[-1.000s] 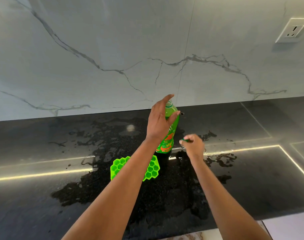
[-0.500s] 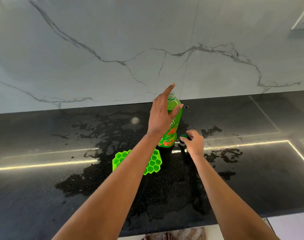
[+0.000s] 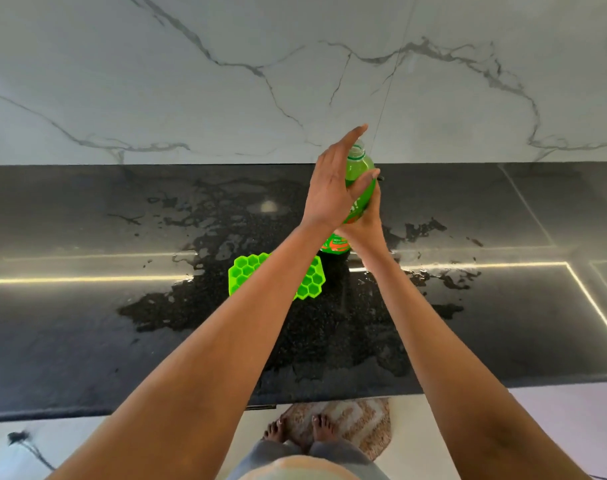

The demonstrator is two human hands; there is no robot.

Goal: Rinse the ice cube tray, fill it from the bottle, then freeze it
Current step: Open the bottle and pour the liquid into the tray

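one uncapped green plastic bottle [image 3: 359, 174] of green liquid stands upright on the wet, speckled black desk [image 3: 87, 341], the left hand [image 3: 333, 188] and right hand [image 3: 362, 226] both wrapped around it, just behind one green honeycomb-celled ice cube tray [image 3: 246, 275].

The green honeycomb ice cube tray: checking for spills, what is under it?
The green honeycomb ice cube tray lies on a wet patch of the black speckled countertop. The left forearm covers its middle.
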